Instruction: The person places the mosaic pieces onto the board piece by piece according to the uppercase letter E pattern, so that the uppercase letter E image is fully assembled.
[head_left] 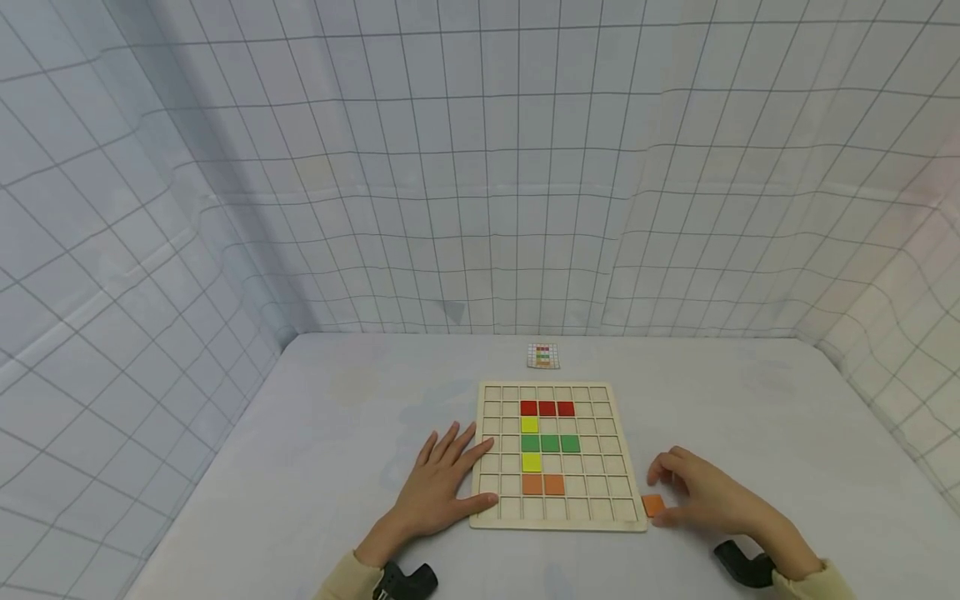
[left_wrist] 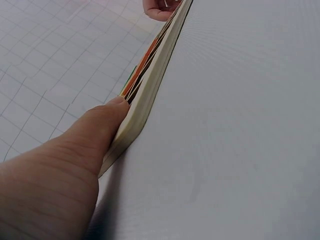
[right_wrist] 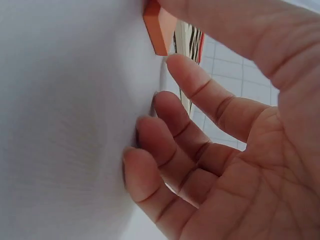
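A square wooden grid board (head_left: pixel 555 512) lies on the white table, with coloured square tiles in some cells. Three red tiles (head_left: pixel 547 408) form the top row. Three green tiles (head_left: pixel 550 443) lie lower, and two orange tiles (head_left: pixel 543 484) below those; single yellow tiles sit between the rows. My left hand (head_left: pixel 435 492) spreads over the board's left edge, its thumb along the rim in the left wrist view. Just off the lower right corner is a loose orange tile (right_wrist: pixel 160 27). My right hand (head_left: pixel 701 492) bends around it, thumb touching, index fingertip close by.
Behind the board lies a small printed card (head_left: pixel 543 356) with a coloured grid pattern. White cloth with grey grid lines (head_left: pixel 480 208) hangs around the table's back and sides. Black devices (head_left: pixel 744 564) are worn at both wrists.
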